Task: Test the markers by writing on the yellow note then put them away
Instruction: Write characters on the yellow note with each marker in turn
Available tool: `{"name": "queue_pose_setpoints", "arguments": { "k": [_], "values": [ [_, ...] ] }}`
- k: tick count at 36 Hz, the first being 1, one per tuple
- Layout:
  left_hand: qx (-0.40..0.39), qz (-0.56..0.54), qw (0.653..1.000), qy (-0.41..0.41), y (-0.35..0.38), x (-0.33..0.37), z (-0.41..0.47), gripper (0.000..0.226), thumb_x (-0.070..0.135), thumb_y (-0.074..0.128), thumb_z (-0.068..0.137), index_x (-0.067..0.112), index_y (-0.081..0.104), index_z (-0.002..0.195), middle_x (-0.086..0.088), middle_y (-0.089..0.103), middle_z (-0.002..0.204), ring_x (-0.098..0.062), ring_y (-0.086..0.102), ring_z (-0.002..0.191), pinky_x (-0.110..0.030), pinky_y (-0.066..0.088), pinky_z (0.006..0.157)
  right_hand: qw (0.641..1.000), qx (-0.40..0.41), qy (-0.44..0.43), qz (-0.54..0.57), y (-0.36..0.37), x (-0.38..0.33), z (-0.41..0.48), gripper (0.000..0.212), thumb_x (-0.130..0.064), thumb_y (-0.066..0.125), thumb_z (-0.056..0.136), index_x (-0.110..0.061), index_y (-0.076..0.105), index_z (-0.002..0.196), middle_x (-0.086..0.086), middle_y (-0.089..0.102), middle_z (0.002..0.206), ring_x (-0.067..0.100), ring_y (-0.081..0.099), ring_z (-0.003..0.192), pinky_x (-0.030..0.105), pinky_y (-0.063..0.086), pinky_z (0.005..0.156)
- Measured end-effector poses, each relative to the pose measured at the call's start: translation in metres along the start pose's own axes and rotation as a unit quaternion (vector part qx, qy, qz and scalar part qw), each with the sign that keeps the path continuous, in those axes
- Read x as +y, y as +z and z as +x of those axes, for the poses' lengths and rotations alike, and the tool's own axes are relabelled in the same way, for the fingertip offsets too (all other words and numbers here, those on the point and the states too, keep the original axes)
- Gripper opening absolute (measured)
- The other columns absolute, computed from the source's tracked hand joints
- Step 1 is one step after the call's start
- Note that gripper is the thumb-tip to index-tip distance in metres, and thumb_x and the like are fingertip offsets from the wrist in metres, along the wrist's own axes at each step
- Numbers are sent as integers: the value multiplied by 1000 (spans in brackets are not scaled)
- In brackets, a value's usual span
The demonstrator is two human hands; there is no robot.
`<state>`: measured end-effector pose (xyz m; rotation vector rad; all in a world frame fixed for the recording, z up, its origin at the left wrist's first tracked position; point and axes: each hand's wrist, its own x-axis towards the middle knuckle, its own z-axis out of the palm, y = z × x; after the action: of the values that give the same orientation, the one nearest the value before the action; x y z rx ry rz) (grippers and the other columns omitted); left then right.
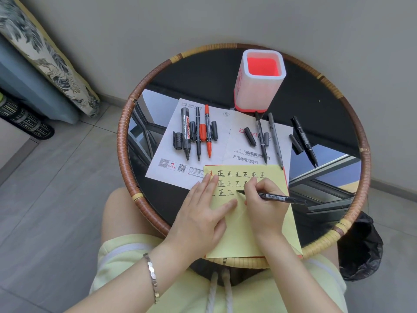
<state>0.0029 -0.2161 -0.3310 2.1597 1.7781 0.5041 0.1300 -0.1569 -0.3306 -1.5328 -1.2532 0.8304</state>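
The yellow note (pixel 239 229) lies at the table's near edge with rows of written characters at its top. My left hand (pixel 200 213) rests flat on its left side, fingers straight. My right hand (pixel 264 204) grips a thin black marker (pixel 279 197) whose tip touches the note in the third row. Uncapped markers lie on the white paper behind: a thick whiteboard marker (pixel 185 132), a thin black one (pixel 198 134), a red one (pixel 207 129), and three more on the right (pixel 261 136) (pixel 275 141) (pixel 305 141). Loose caps lie beside them.
A white square pen holder (pixel 259 84) with a red inside stands at the back of the round black table with a woven rim (pixel 123 136). A white instruction sheet (pixel 228 141) lies under the markers. A black bin bag (pixel 361 245) sits to the right, patterned fabric at far left.
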Motion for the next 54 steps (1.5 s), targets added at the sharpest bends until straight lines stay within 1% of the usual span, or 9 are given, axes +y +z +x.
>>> {"name": "queue_pose_setpoints", "arguments": {
  "k": [12,14,18,31,36,42,45,48,54],
  "values": [
    [-3,8,1000,-3,-1,1,0,41,25,44,78,27,67,111,-26,47,134,-39,41,129,-39,21,109,1000,8,-12,4,-2,1,0,35,-21,53,76,-9,40,46,25,49,47,11,39,44,17,33,48],
    [-2,7,1000,-3,-1,1,0,41,25,44,78,27,67,111,-27,47,134,-40,41,129,-39,21,109,1000,6,-16,-1,-2,2,0,35,-21,53,76,-8,41,46,21,47,44,11,39,45,16,32,48],
    [2,2,1000,-3,-1,1,0,40,24,44,78,27,67,110,-27,48,134,-40,42,128,-39,22,109,1000,7,-19,10,-2,2,-1,35,-17,53,73,-19,34,43,-5,38,37,9,37,43,11,29,45],
    [5,4,1000,1,-1,1,0,40,25,44,78,26,68,110,-27,48,133,-41,43,127,-39,22,108,998,21,-49,20,-1,5,-1,37,-13,52,74,-21,32,45,-8,43,41,4,37,41,9,29,46],
    [3,5,1000,-1,-1,0,0,40,25,44,79,27,67,111,-27,47,134,-40,42,128,-38,20,109,999,19,-32,32,-2,1,0,32,-13,52,74,-10,37,45,-2,33,39,7,36,42,9,30,46],
    [2,5,1000,-2,-1,1,0,40,25,43,79,27,67,111,-27,47,135,-40,41,129,-38,20,109,999,3,-17,27,-1,-1,-1,35,-16,54,74,-1,40,46,18,43,42,9,37,44,11,31,46],
    [4,4,1000,-1,0,1,0,40,25,43,78,26,68,110,-27,48,134,-41,42,128,-39,21,108,999,1,-24,28,-1,1,0,39,-9,57,75,-16,35,43,-7,38,36,5,35,41,10,29,45],
    [7,3,1000,1,0,1,0,39,24,44,78,26,68,109,-27,48,133,-41,43,127,-40,23,108,999,2,-21,24,-2,2,0,49,5,58,77,-18,32,43,-9,39,36,4,34,39,9,29,46],
    [9,5,1000,3,0,1,0,39,25,44,79,26,67,111,-27,47,134,-41,41,128,-39,21,109,999,-7,-24,34,-3,0,-2,45,2,58,77,-16,34,44,-9,41,37,3,36,39,8,30,46]
  ]
}}
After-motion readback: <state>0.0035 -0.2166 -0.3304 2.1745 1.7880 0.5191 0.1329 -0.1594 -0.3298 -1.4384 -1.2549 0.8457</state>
